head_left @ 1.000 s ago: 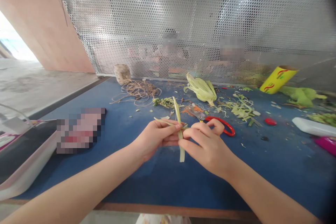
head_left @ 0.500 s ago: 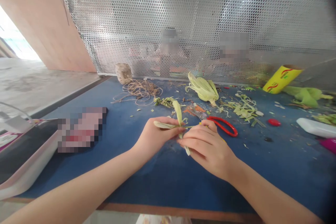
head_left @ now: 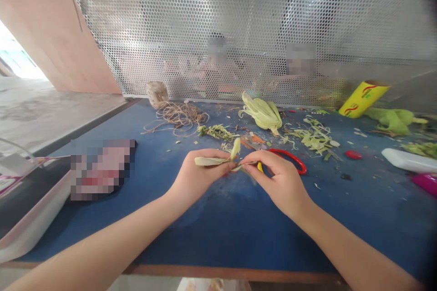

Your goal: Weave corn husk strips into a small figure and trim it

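Note:
Over the middle of the blue table, my left hand (head_left: 194, 177) pinches pale green corn husk strips (head_left: 210, 161). One strip points left across the hand and another stands up beside the fingertips. My right hand (head_left: 285, 182) is closed, thumb against fingers, on the right-hand end of the same strips. The fingertips of both hands nearly meet, and the crossing of the strips is partly hidden. Just behind my right hand lie scissors with red handles (head_left: 298, 161), partly covered by it. A bunch of corn husk (head_left: 262, 112) lies farther back.
Tangled twine (head_left: 180, 117) lies beside a pale cylindrical block (head_left: 157, 94). Husk shreds (head_left: 316, 136) and a yellow tube (head_left: 363, 99) are at the right, with a red oval piece (head_left: 353, 154) and a white bottle (head_left: 403, 160). A perforated metal screen (head_left: 239, 18) borders the back.
My right hand has turned from lying over the strips to pinching their right end. The strip end that hung toward me is now drawn to the right, and the upright strip shows shorter.

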Demonstrator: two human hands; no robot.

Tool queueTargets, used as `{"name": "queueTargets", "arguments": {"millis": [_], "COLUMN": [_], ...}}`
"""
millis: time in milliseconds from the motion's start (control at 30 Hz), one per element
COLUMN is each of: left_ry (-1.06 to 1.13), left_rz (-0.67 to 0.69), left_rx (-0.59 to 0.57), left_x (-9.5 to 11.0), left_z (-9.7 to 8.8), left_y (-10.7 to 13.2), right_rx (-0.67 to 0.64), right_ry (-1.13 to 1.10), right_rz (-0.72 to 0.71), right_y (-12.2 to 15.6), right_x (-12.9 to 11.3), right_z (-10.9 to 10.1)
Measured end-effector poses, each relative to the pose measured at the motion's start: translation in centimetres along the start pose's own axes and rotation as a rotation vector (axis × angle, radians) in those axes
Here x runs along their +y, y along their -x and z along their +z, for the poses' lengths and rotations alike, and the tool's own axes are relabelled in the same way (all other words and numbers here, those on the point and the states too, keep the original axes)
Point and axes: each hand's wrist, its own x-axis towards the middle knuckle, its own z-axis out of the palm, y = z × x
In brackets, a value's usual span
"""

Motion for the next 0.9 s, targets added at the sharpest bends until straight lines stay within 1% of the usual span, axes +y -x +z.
{"name": "queueTargets", "arguments": {"millis": [67,167,267,367,433,500,533,567,600,700,733,800,900], "left_ry": [0.03,0.033,0.024,0.058,0.101,0.157,0.184,0.208,0.229,0.295,0.314,0.339,0.35], "left_rz": [-0.006,0.024,0.034,0.003,-0.031,-0.069,-0.09,-0.113,-0.14,-0.21,-0.223,-0.233,-0.253], "left_rx": [0.014,-0.013,-0.068,-0.132,-0.156,-0.182,-0.197,-0.209,-0.219,-0.234,-0.24,-0.254,-0.247], "left_x": [0.1,0.3,0.5,0.5,0.5,0.4,0.4,0.4,0.3,0.1,0.0,-0.1,0.0], "left_z": [0.0,0.0,0.0,0.2,0.3,0.3,0.3,0.3,0.2,0.0,-0.1,-0.2,-0.3], "left_y": [-0.1,0.0,0.1,0.3,0.3,0.3,0.3,0.2,0.2,-0.1,-0.1,-0.2,-0.3], "right_rx": [-0.032,-0.075,-0.107,-0.141,-0.165,-0.197,-0.198,-0.174,-0.129,0.036,0.048,0.016,-0.046], "right_ry": [-0.132,-0.415,-0.617,-0.66,-0.634,-0.577,-0.525,-0.447,-0.34,0.063,0.17,0.306,0.381], "right_rz": [0.141,0.356,0.479,0.534,0.56,0.551,0.519,0.456,0.359,-0.071,-0.203,-0.38,-0.52], "right_y": [-0.1,-0.2,-0.5,-0.7,-0.7,-0.6,-0.6,-0.5,-0.4,-0.2,-0.1,-0.1,-0.2], "right_x": [0.0,0.2,0.6,0.7,0.5,0.4,0.3,0.3,0.4,0.5,0.6,0.6,0.6], "right_z": [0.1,0.2,0.3,0.2,0.2,0.3,0.3,0.4,0.4,0.0,-0.2,-0.8,-1.4]}}
